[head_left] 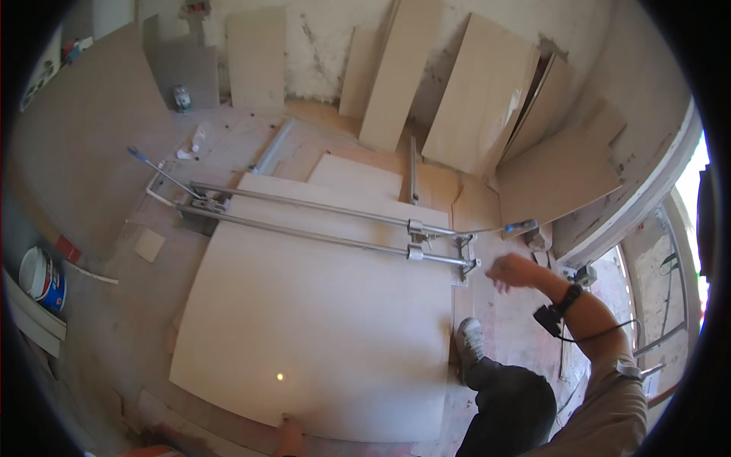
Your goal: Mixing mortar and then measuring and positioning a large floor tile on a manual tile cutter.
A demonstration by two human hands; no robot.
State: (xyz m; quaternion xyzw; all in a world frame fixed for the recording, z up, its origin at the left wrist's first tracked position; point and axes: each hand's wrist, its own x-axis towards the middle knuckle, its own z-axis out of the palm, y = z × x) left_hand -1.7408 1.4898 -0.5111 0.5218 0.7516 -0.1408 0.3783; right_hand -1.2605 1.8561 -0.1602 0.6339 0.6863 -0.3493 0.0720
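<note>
A large pale tile (320,327) lies flat beneath the two metal rails of a manual tile cutter (327,237). At the tile's near edge, my left hand (290,437) grips it, with a fingertip on the top face and the other fingers hidden. My right hand (512,272) is just off the right end of the rails, palm down, with its fingers loosely bent and apart. Nothing shows in it. Beyond that hand is the cutter's lever with a blue grip (521,227). The sliding carriage (415,239) sits near the right end of the rails.
Several cut tiles (483,95) lean against the far wall and the right corner. A paint bucket (43,279) stands at the left. Plastic bottles (199,137) and a metal bar (272,146) are on the dusty floor. My shoe (470,343) is beside the tile's right edge.
</note>
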